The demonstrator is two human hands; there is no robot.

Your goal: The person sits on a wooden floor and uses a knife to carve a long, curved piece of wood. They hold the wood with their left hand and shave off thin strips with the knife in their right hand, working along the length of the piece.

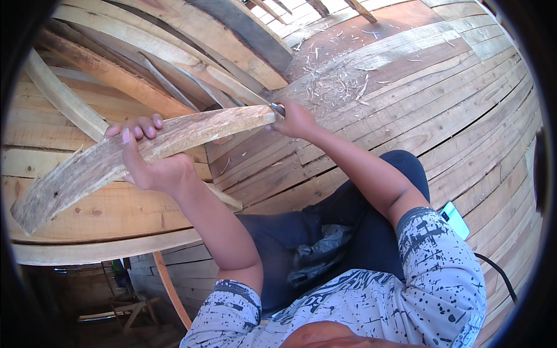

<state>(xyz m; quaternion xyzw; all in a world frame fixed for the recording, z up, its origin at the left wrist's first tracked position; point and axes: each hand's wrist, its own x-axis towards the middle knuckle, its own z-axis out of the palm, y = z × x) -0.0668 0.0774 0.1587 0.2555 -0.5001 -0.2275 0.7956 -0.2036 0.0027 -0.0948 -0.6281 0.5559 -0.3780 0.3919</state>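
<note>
A long, slightly curved wooden plank [191, 130] with a rough, bark-stained face slants across my lap's far side, its right end raised. My left hand [148, 156] is closed around its middle, thumb near and fingertips over the far edge. At the plank's right end, my right hand [295, 120] is closed on a small dark and silver tool [278, 109] with a thin pointed tip. The tip lies at the plank's far corner. Fingers hide most of the tool, so its exact kind does not show.
Several long boards [145, 87] lean together at the upper left. Wood shavings [336, 81] litter the plank floor [371, 124] ahead. A light blue phone [455, 220] lies by my right side, near a black cable [499, 272]. At lower left is a drop to a dark space [75, 296].
</note>
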